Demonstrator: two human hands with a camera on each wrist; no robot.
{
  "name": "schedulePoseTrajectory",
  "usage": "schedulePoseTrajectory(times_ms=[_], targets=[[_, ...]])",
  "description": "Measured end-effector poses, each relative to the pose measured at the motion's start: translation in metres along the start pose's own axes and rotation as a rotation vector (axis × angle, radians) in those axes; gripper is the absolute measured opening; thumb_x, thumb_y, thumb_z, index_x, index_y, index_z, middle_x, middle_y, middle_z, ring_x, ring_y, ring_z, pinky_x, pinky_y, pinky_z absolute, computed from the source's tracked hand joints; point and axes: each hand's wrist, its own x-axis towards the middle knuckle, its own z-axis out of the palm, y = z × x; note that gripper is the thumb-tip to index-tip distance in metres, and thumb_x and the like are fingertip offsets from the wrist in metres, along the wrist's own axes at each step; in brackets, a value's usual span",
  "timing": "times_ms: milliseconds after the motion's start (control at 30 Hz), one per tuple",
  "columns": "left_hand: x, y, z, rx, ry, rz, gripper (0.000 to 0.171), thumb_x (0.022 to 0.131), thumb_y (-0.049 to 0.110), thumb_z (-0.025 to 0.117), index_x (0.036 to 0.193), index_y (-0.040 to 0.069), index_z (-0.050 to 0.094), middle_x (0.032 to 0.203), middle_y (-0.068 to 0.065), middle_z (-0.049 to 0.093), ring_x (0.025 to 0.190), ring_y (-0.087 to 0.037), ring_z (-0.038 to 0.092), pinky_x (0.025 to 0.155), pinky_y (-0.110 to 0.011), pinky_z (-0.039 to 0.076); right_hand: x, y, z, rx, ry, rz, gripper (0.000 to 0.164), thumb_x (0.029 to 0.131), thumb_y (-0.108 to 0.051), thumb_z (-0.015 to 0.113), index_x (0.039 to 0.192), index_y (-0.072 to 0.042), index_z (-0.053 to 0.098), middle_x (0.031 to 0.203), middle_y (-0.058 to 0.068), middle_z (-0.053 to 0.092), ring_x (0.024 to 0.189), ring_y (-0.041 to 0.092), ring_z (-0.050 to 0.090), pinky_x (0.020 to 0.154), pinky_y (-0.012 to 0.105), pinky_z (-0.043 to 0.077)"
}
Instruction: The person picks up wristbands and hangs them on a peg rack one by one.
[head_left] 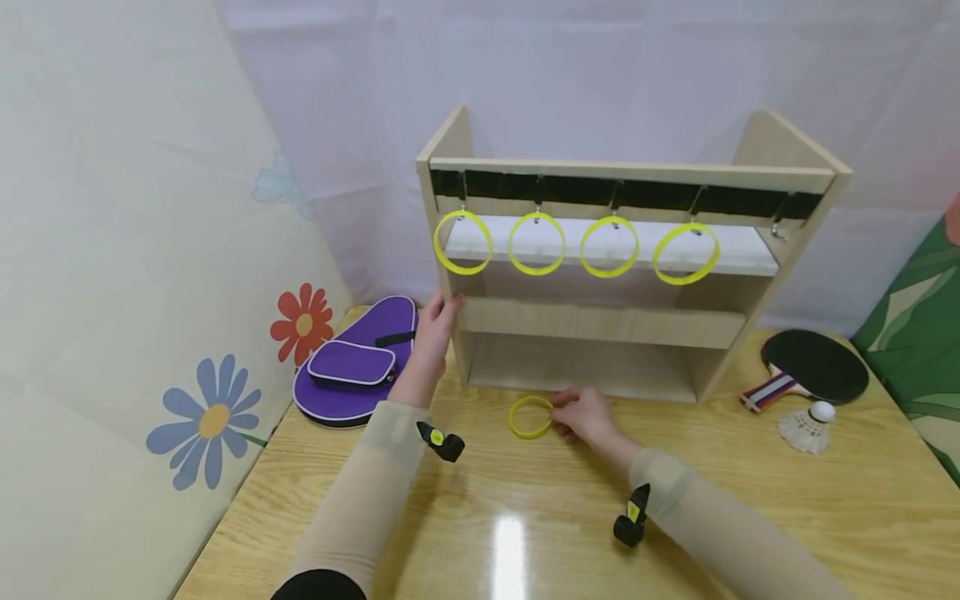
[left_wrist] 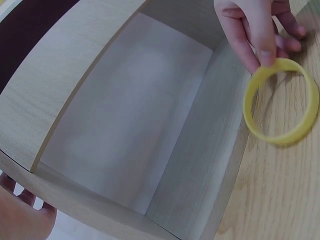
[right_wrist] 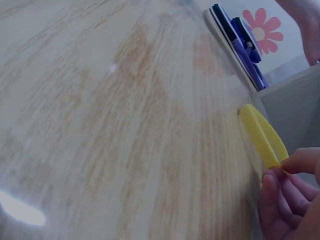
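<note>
Between thumb and fingertips, my right hand (head_left: 588, 414) pinches a yellow ring (head_left: 531, 417) low over the table, at the front foot of a light wooden rack (head_left: 600, 321). The right wrist view shows this ring (right_wrist: 260, 137) tilted on edge. My left hand (head_left: 435, 333) touches the outer left side of the rack; in the left wrist view, its fingers (left_wrist: 26, 197) lie against the side panel. Along the rack's black strip (head_left: 577, 188), several more yellow rings (head_left: 537, 269) hang from hooks, and the rightmost hook (head_left: 780, 231) bears no ring.
Left of the rack, a purple paddle case (head_left: 337, 402) with a small pouch lies on the table (head_left: 450, 542). To the right are a black table tennis paddle (head_left: 817, 364) and a shuttlecock (head_left: 806, 429). A white curtain (head_left: 600, 67) hangs behind the rack.
</note>
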Motion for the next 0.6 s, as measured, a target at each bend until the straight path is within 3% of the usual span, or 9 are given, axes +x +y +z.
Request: schedulePoseTrajectory(times_ms=[300,600], targets=[[-0.002,0.001,-0.001,0.017,-0.004,-0.017,0.049,0.098,0.022,0.048,0.146,0.009,0.048,0.136,-0.022,0.055,0.116,-0.025,0.051,0.107,-0.043,0.037,-0.007,-0.004,-0.023,0.032,0.056,-0.096,0.023,0.079,0.003,0.064,0.100,0.009,0.070,0.065,0.010,0.068,0.048,0.011,0.057,0.046,0.023,0.046],[0.000,0.001,0.000,-0.005,-0.015,-0.008,0.050,0.098,0.020,0.048,0.147,0.008,0.046,0.138,-0.024,0.053,0.116,-0.025,0.050,0.107,-0.041,0.036,-0.010,-0.012,-0.054,0.022,0.124,-0.184,0.023,0.081,0.003,0.066,0.104,0.007,0.069,0.073,0.017,0.071,0.055,0.020,0.064,0.054,0.037,0.056]])
